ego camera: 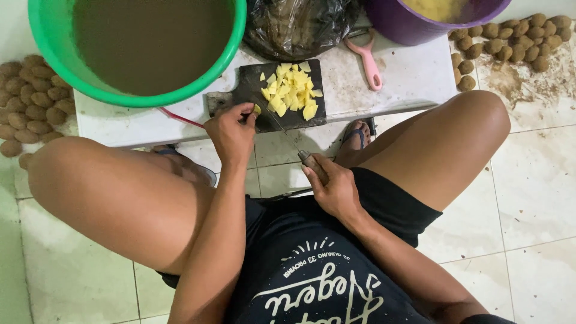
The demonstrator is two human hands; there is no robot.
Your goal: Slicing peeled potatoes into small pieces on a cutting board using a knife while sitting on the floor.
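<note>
Fingers (pixel 245 113) of the left hand (pixel 231 133) are pinching narrowly on a small yellow potato piece (pixel 257 109) at the near left edge of the dark cutting board (pixel 249 81). The right hand (pixel 336 191) is wrapping closed around the knife handle (pixel 313 165), and the thin blade (pixel 279 127) is reaching toward that piece. A heap of cut yellow chunks (pixel 291 91) is already lying on the board's middle, so a good share of the cutting looks done. Plenty is waiting, judging by the unpeeled brown potatoes (pixel 30 102) sitting on the floor beyond the desk's (pixel 408 78) left edge and more (pixel 516 36) past its right corner. A green basin of murky water (pixel 144 42) is standing at the far left corner, a purple bucket (pixel 432 18) at the far right, and a pink peeler (pixel 369 60) is lying between board and bucket.
</note>
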